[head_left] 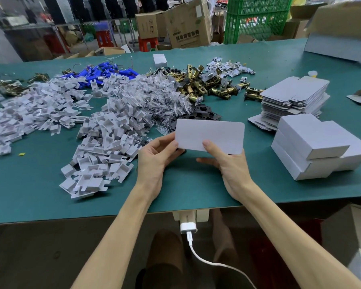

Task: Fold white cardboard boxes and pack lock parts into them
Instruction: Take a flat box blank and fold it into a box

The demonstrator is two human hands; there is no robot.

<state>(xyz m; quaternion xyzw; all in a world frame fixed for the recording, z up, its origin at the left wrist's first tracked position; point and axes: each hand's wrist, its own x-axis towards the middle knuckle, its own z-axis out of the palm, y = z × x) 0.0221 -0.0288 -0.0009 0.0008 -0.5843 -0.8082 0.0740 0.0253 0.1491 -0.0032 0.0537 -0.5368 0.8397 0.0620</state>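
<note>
Your left hand [156, 158] and right hand [230, 165] pinch one white box [209, 133] above the tabletop's [196, 190] near edge; few folded boxes [313, 142] sit at the right edge, flat blanks [294, 94] and brass lock parts [198, 85] beyond, so most work looks undone.

— Where are we looking from?
— From head height, facing forward and down across the green table [196, 190]. Its near edge crosses low in our frame.
— How near are we?
— Close. Our left hand [154, 159] and right hand [229, 163] sit mid-frame, and our wide lens reaches the far cartons [188, 26].
</note>
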